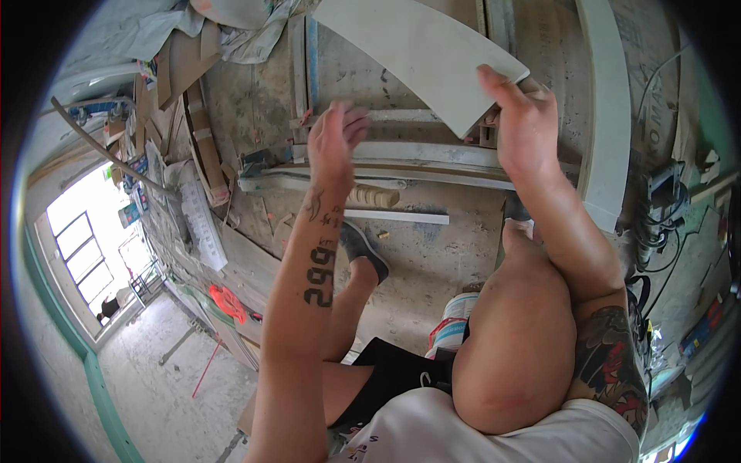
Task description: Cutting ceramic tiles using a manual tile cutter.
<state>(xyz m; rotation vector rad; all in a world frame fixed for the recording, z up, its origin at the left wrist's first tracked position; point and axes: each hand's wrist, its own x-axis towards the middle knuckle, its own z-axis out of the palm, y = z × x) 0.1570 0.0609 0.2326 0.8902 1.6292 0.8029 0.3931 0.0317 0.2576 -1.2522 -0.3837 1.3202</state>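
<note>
A long flat off-white panel (424,58) stretches from the top of the head view toward me, tilted above a metal frame (409,154). My right hand (529,127) grips its near right corner, the thumb on the upper face and the fingers underneath, mostly hidden. To the left of the panel, my left hand (338,143) is raised over the frame, touching nothing. Its fingers are loosely bent, apart and slightly blurred, with nothing visible in them. Below the frame lie a thin white strip (397,217) and a ridged tan block (374,197).
Another pale long board (607,123) stands at the right. A bucket (455,320) sits beside my raised knee. Cardboard pieces (202,143) and sheeting crowd the left, near a bent bar (108,150). Dark cables and equipment (664,201) lie at the right. A bright window (89,239) is far left.
</note>
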